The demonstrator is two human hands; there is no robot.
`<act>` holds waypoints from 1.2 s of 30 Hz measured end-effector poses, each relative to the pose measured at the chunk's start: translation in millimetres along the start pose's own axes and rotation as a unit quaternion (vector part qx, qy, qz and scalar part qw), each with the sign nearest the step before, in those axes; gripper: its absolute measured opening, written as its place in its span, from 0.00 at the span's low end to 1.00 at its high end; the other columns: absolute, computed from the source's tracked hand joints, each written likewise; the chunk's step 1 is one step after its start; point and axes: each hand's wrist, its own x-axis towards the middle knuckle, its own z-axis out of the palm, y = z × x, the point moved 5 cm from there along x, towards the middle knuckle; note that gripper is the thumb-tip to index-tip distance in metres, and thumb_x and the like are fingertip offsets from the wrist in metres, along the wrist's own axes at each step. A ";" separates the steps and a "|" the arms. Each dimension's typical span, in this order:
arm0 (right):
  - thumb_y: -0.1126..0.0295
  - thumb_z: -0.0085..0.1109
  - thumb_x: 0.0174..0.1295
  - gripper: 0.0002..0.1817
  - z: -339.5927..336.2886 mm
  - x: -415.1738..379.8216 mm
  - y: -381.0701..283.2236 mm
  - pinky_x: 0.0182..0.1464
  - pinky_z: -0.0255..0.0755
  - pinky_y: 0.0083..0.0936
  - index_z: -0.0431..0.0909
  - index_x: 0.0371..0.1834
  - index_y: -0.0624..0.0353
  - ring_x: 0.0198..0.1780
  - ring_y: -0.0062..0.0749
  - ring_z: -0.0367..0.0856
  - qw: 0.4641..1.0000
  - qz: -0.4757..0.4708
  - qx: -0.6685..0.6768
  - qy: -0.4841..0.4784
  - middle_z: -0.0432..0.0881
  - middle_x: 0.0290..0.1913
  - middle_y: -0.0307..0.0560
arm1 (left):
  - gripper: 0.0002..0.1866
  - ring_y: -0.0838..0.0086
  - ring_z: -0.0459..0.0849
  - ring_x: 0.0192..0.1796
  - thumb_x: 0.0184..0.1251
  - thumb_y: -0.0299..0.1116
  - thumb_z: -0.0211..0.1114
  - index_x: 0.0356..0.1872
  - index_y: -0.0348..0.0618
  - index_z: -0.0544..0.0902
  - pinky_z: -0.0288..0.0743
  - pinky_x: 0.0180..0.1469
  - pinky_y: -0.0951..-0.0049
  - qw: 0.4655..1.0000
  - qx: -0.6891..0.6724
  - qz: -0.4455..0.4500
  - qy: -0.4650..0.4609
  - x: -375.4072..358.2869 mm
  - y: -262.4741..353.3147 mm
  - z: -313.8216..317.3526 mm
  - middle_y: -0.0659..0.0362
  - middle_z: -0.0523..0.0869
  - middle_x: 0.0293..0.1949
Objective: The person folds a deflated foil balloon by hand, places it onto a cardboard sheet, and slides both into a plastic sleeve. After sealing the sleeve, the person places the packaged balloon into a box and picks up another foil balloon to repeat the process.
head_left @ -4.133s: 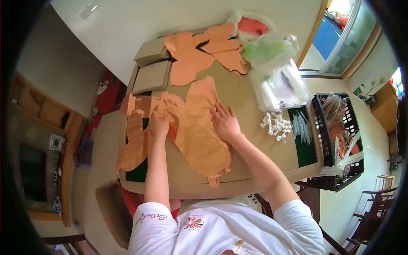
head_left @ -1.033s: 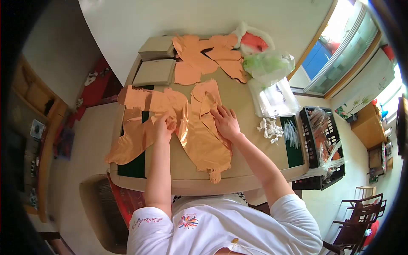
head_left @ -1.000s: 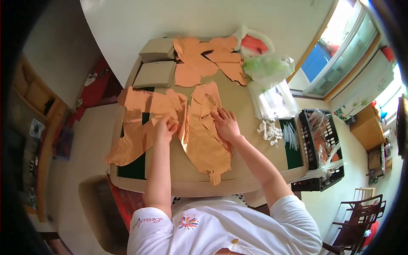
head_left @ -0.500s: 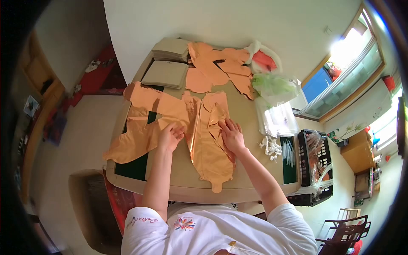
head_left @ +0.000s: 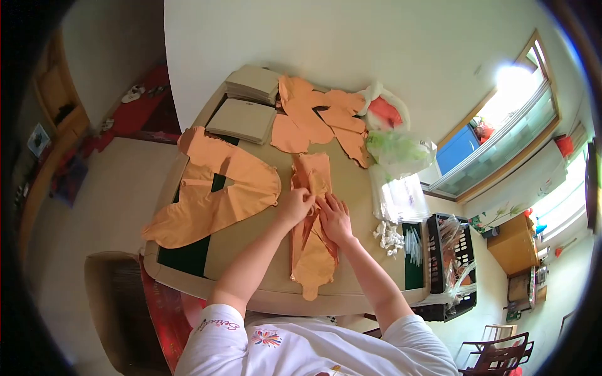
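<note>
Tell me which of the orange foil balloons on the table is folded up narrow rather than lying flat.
The orange foil balloon under both hands, left hand and right hand. It is folded into a long narrow strip; the others lie spread flat.

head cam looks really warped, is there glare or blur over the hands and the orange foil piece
Head view: strong fisheye bending, with the table edge curved and black corners. The window is blown out white. The left hand and right hand on the folded orange foil piece are evenly lit and fairly sharp; the foil shows only a faint sheen.
</note>
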 end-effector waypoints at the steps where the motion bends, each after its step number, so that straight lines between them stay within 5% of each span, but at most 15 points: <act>1: 0.64 0.48 0.67 0.21 1.0 0.4 0.7 0.70 0.54 0.50 0.71 0.64 0.49 0.70 0.48 0.62 1.000 -0.002 -0.005 0.001 0.68 0.67 0.53 | 0.13 0.60 0.84 0.30 0.63 0.38 0.63 0.33 0.35 0.83 0.76 0.34 0.64 0.999 -0.040 0.015 -0.012 -2.7 14.8 0.3 0.50 0.84 0.25; 2: 0.64 0.49 0.67 0.21 2.5 0.3 1.4 0.70 0.54 0.50 0.71 0.64 0.50 0.70 0.47 0.62 1.000 -0.003 -0.009 0.001 0.68 0.67 0.53 | 0.13 0.60 0.84 0.30 0.64 0.37 0.63 0.33 0.35 0.83 0.76 0.34 0.65 0.996 -0.080 0.030 -0.024 -5.6 22.7 1.3 0.50 0.84 0.25; 3: 0.63 0.49 0.67 0.20 4.4 -0.6 3.1 0.70 0.54 0.50 0.72 0.61 0.53 0.70 0.47 0.62 1.000 0.003 -0.006 -0.004 0.67 0.68 0.53 | 0.11 0.57 0.84 0.42 0.66 0.35 0.59 0.41 0.37 0.82 0.75 0.45 0.62 0.996 -0.031 0.074 -0.026 -2.0 7.1 11.7 0.48 0.85 0.39; 6: 0.64 0.49 0.67 0.18 7.5 -0.6 5.2 0.70 0.54 0.50 0.73 0.58 0.54 0.71 0.47 0.62 1.000 -0.006 0.001 0.010 0.67 0.68 0.54 | 0.19 0.56 0.74 0.60 0.69 0.36 0.55 0.56 0.36 0.75 0.64 0.64 0.55 0.956 0.209 0.161 0.127 -12.4 -4.5 1.4 0.45 0.75 0.59; 7: 0.64 0.49 0.66 0.17 5.5 -0.3 3.1 0.70 0.54 0.50 0.74 0.57 0.55 0.71 0.47 0.62 1.000 -0.004 0.007 0.012 0.67 0.68 0.54 | 0.27 0.54 0.61 0.71 0.71 0.39 0.52 0.66 0.33 0.64 0.49 0.72 0.50 0.962 0.254 0.098 0.035 -14.9 -13.9 4.4 0.45 0.62 0.70; 16: 0.64 0.51 0.65 0.16 3.2 -0.4 2.6 0.69 0.55 0.50 0.75 0.54 0.55 0.71 0.46 0.62 1.000 -0.008 0.010 0.018 0.68 0.67 0.54 | 0.33 0.55 0.51 0.76 0.72 0.49 0.49 0.70 0.35 0.61 0.45 0.75 0.50 0.937 0.341 0.071 -0.005 -26.2 -17.7 24.1 0.45 0.58 0.73; 27: 0.66 0.50 0.66 0.17 1.8 -0.9 2.7 0.68 0.57 0.49 0.75 0.57 0.54 0.70 0.47 0.63 1.000 -0.014 0.009 0.025 0.70 0.65 0.53 | 0.29 0.59 0.52 0.76 0.72 0.47 0.49 0.70 0.46 0.65 0.44 0.75 0.49 0.933 0.347 0.092 -0.034 -28.9 -11.7 27.2 0.50 0.58 0.74; 30: 0.65 0.49 0.67 0.19 5.7 6.7 27.1 0.68 0.57 0.50 0.74 0.59 0.54 0.70 0.48 0.63 0.977 0.075 0.192 0.053 0.71 0.64 0.54 | 0.29 0.59 0.52 0.77 0.72 0.48 0.47 0.70 0.46 0.64 0.44 0.75 0.50 0.929 0.357 0.086 -0.041 -26.9 -9.6 26.4 0.50 0.57 0.74; 36: 0.62 0.48 0.68 0.23 2.9 34.0 4.5 0.69 0.55 0.52 0.69 0.64 0.56 0.70 0.50 0.62 0.998 0.036 0.038 0.025 0.69 0.65 0.55 | 0.31 0.59 0.52 0.77 0.71 0.51 0.47 0.70 0.46 0.65 0.44 0.75 0.50 0.928 0.361 0.073 -0.057 -29.5 -5.9 25.6 0.50 0.57 0.74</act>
